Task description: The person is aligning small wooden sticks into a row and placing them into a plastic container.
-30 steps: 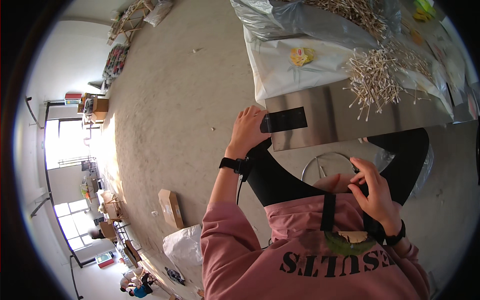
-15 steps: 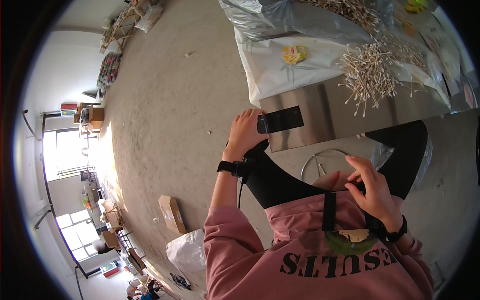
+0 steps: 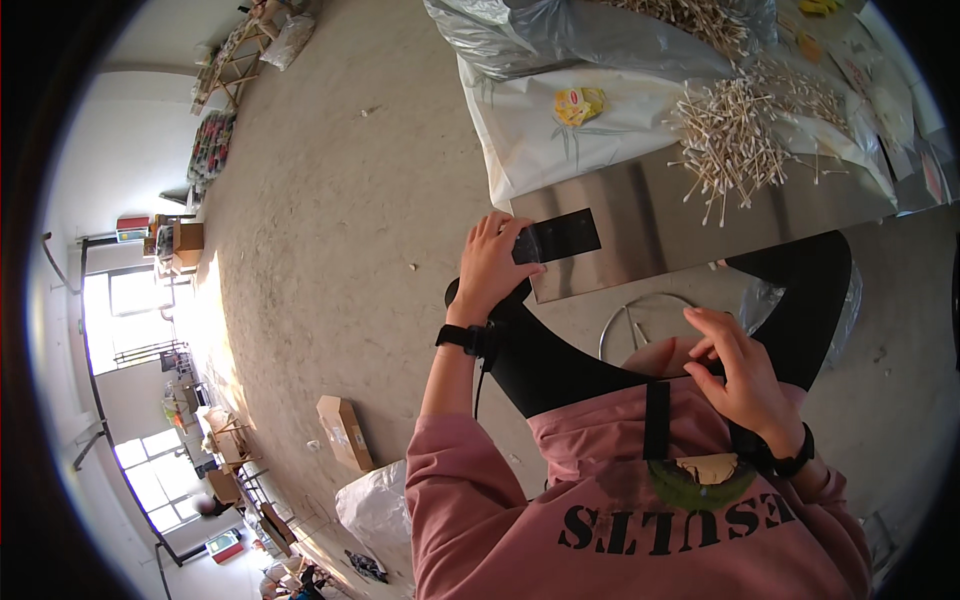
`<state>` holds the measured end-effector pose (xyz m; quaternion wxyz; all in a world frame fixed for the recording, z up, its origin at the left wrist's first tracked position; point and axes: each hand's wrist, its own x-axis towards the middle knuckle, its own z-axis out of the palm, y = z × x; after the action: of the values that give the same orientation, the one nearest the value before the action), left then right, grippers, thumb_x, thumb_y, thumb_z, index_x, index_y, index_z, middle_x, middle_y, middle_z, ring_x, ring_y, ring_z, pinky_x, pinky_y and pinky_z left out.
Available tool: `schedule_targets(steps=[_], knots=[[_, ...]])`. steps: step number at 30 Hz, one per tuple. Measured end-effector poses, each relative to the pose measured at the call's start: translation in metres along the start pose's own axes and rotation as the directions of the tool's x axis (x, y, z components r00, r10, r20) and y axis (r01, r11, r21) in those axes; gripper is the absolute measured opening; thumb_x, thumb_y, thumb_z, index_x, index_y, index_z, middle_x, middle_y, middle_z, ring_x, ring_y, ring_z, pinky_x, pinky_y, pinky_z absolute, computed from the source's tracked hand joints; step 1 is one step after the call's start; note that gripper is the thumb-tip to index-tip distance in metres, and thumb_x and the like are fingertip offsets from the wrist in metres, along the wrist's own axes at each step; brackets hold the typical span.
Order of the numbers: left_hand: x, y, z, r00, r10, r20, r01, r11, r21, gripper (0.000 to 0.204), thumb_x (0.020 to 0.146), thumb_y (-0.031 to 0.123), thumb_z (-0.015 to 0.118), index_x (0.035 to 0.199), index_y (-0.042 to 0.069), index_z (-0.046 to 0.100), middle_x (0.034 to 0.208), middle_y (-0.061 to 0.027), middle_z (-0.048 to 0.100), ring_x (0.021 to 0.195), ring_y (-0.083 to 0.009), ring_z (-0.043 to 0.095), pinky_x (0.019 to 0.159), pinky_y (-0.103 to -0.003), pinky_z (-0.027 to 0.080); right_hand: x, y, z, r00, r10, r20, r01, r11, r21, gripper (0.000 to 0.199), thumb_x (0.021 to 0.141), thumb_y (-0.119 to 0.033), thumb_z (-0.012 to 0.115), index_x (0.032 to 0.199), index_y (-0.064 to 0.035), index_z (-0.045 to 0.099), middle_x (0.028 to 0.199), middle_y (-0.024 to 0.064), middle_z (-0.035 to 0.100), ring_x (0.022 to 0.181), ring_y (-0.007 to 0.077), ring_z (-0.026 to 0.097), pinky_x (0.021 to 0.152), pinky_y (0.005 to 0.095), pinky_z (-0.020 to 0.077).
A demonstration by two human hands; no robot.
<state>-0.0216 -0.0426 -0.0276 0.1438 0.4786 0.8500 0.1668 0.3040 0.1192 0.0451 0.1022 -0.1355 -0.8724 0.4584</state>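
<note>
The black strip [image 3: 566, 236] lies flat at the left end of the metal surface [image 3: 640, 235]. Of the 2 hands, the left hand [image 3: 488, 265] is at the strip's outer end, thumb and fingers parted around it; whether it pinches, I cannot tell. The right hand [image 3: 742, 375], nearer the body than the strip, is loosely curled, visibly holding nothing. An outward tug could drag the strip off the edge. Right of the strip, loose swabs [image 3: 735, 140] overhang their white sheet [image 3: 520, 130]; a knock could scatter them.
</note>
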Motion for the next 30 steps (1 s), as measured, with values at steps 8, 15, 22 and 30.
schedule_targets(steps=[8, 15, 22, 30], knots=[[-0.001, 0.010, 0.006, 0.990, 0.060, -0.124, -0.055, 0.998, 0.040, 0.067, 0.062, 0.023, 0.086, 0.122, 0.010, 0.062, 0.126, -0.0058, 0.056, 0.123, -0.0298, 0.049, 0.105, -0.042, 0.039, 0.004, 0.006, -0.004, 1.000, 0.001, -0.022, -0.001, 1.000, -0.004, 0.061, 0.079, 0.002, 0.069, 0.136, -0.0044, 0.046, 0.129, 0.0159, 0.056, 0.079, 0.0203, 0.067, 0.068, 0.0329, 0.0546], [-0.001, -0.005, 0.008, 0.990, 0.141, -0.018, -0.140, 0.990, 0.033, 0.065, 0.062, 0.021, 0.084, 0.122, 0.006, 0.063, 0.122, -0.0076, 0.060, 0.118, -0.0301, 0.052, 0.102, -0.042, 0.041, 0.010, 0.028, -0.024, 0.990, 0.099, -0.099, -0.103, 0.994, -0.033, 0.061, 0.083, -0.001, 0.068, 0.139, -0.0062, 0.045, 0.131, 0.0145, 0.055, 0.081, 0.0203, 0.067, 0.072, 0.0333, 0.0538], [0.001, 0.006, 0.009, 0.996, 0.070, -0.060, -0.066, 0.996, 0.062, 0.062, 0.060, 0.019, 0.086, 0.116, 0.004, 0.063, 0.108, -0.0105, 0.061, 0.106, -0.0322, 0.056, 0.094, -0.042, 0.045, 0.044, 0.066, -0.031, 0.965, 0.185, -0.185, -0.154, 0.973, 0.170, 0.053, 0.085, -0.003, 0.066, 0.134, -0.0078, 0.046, 0.121, 0.0118, 0.056, 0.085, 0.0204, 0.066, 0.071, 0.0330, 0.0528], [0.001, 0.111, -0.030, 0.947, -0.109, -0.303, -0.122, 0.748, -0.652, 0.031, 0.083, 0.008, 0.071, 0.113, 0.005, 0.061, 0.105, -0.0084, 0.058, 0.091, -0.0269, 0.059, 0.082, -0.036, 0.049, 0.065, 0.134, -0.025, 0.923, 0.183, -0.339, -0.215, 0.975, -0.061, 0.044, 0.086, -0.005, 0.064, 0.127, -0.0122, 0.051, 0.126, 0.0105, 0.054, 0.098, 0.0284, 0.063, 0.079, 0.0363, 0.0535]])
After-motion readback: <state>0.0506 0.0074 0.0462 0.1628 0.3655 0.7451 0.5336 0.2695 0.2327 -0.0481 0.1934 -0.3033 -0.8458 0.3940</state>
